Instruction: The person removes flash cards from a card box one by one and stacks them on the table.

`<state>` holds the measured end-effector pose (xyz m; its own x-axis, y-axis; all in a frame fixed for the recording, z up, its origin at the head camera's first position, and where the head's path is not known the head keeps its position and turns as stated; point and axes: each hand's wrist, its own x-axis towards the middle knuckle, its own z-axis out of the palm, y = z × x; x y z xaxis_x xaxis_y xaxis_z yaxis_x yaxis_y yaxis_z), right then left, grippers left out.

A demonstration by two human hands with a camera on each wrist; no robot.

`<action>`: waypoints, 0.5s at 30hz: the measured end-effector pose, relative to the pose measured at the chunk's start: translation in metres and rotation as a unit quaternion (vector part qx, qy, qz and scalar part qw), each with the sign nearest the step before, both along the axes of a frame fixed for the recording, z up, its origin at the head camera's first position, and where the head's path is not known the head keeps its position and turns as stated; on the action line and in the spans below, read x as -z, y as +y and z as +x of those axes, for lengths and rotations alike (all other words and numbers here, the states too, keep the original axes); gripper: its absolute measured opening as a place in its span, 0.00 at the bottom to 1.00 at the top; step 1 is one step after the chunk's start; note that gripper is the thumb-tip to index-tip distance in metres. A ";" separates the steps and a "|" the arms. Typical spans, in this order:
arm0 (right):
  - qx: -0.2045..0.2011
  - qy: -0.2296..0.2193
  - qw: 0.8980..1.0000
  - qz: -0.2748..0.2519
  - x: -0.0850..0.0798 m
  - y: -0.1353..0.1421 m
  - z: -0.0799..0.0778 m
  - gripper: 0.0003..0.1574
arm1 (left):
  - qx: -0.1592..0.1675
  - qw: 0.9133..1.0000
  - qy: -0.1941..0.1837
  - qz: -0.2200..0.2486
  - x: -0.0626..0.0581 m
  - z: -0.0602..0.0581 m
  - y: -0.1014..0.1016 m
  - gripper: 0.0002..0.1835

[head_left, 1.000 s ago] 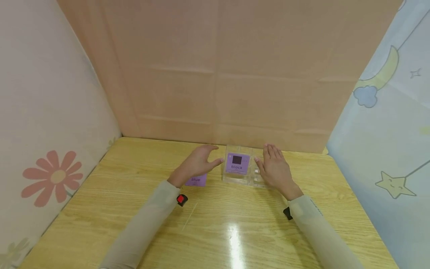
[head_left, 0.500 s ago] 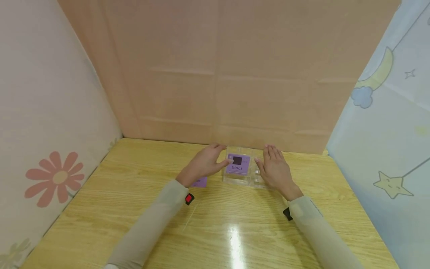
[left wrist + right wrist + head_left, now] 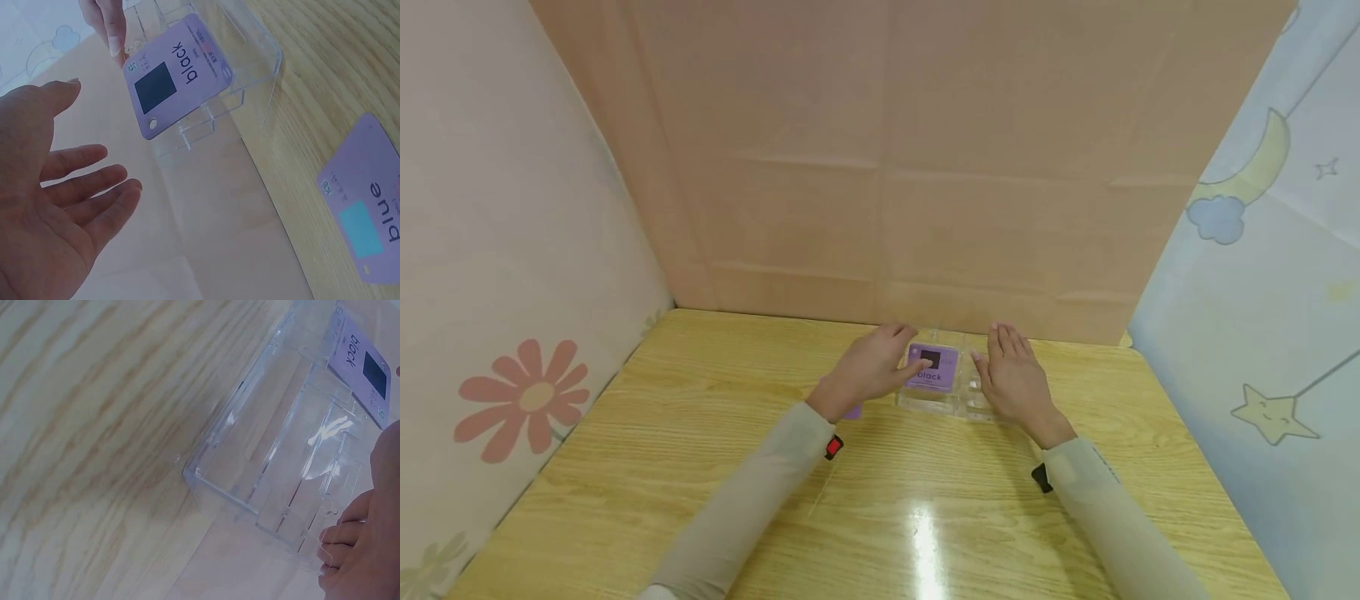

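- Filling the back of my head view, one creased brown sheet [image 3: 880,150]; two printed walls flank it, a flowered left wall [image 3: 512,208] and a starred right wall [image 3: 1247,325].
- One wood-grain table [image 3: 977,483] below.
- Two pale sleeves [image 3: 752,508] come in from my near edge.
- One clear stepped stand [image 3: 928,407] on the table, near the brown sheet.
- Two hands, well apart, neither clamped on anything I can see. The left hand [image 3: 872,364] has relaxed fingers and its thumb spread; my left wrist view shows a gap between it and the card. The right hand [image 3: 1015,379] lies straight-fingered over the stand's right part; I cannot tell whether it touches.
- Two purple cards: the "black" card [image 3: 178,75] leans tilted in the stand's left part; the "blue" card [image 3: 369,206] lies flat on the table, partly hidden by the left wrist in my head view.
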<state>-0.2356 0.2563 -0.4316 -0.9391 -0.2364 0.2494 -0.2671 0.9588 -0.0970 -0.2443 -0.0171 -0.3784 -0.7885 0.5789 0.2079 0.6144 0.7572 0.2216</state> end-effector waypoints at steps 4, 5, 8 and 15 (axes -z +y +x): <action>0.000 -0.001 1.000 -0.003 0.001 0.000 0.000 0.45 | 0.005 1.000 0.017 0.002 0.002 0.000 0.004 0.35; 0.001 0.000 1.000 -0.003 0.001 0.000 0.000 0.45 | 0.007 1.000 0.021 0.003 0.002 0.001 0.005 0.35; 0.001 0.003 1.000 -0.002 0.002 0.000 -0.001 0.45 | 0.010 0.999 0.033 -0.005 0.004 0.001 0.007 0.35; 0.001 0.008 1.000 -0.003 0.004 -0.001 -0.002 0.45 | 0.012 0.999 0.044 -0.027 0.006 0.002 0.011 0.35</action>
<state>-0.2376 0.2554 -0.4359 -0.9354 -0.2323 0.2665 -0.2661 0.9589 -0.0982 -0.2428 -0.0062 -0.3843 -0.7542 0.6093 0.2450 0.6478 0.7514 0.1254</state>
